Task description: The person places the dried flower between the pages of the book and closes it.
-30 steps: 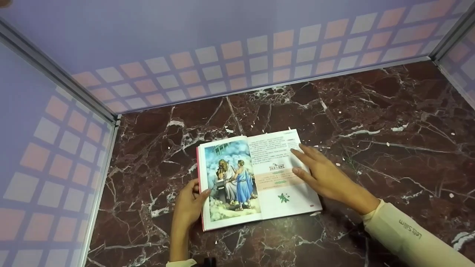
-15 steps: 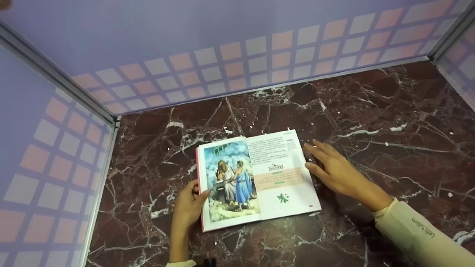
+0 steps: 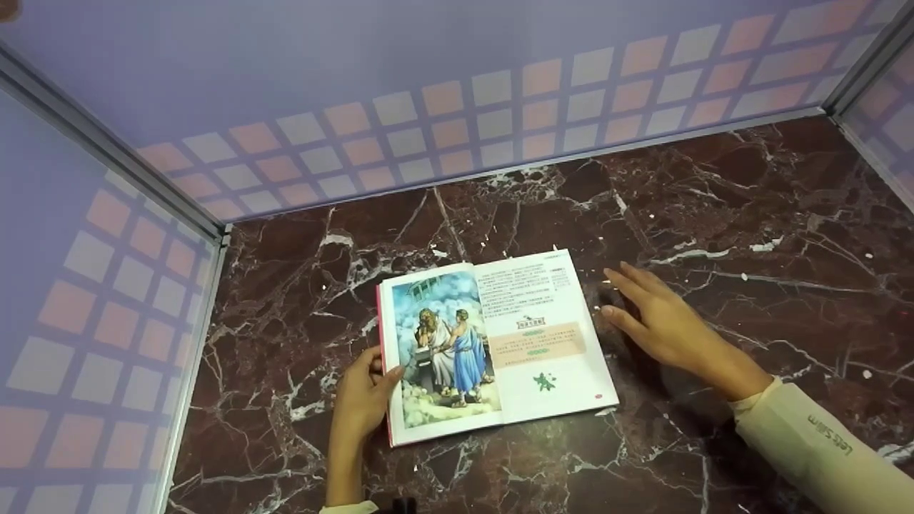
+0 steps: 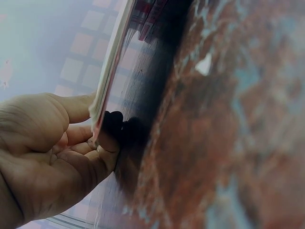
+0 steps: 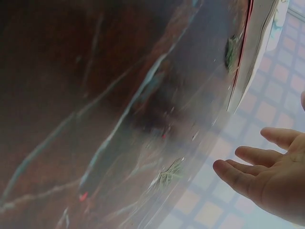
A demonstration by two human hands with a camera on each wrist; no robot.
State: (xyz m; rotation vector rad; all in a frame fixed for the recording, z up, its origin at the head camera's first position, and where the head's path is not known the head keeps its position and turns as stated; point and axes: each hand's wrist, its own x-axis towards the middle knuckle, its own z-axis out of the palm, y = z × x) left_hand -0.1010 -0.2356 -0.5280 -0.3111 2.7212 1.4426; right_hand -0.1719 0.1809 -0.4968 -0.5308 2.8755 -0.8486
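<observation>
An open book [image 3: 535, 392] with a red cover lies on the marble-patterned surface, a colour picture of two robed figures on its left page and print on its right page. At its left edge my left hand [image 3: 360, 392] grips it, thumb on top of the page and fingers under the cover. The left wrist view shows the book's edge [image 4: 110, 67] between the thumb and the curled fingers of that hand [image 4: 52, 157]. My right hand [image 3: 668, 332] is apart from the book, just right of it, with fingers extended and holding nothing; the right wrist view shows this hand [image 5: 271, 174] too.
A dark red marble-patterned surface [image 3: 750, 214] with white veins and small white scraps spreads around the book. Purple panels [image 3: 400, 64] with pink and grey squares stand at the back and left side; another panel [image 3: 885, 128] stands at the right.
My right hand has moved off the right page to the right, away from the book. The left hand and the book have stayed in place.
</observation>
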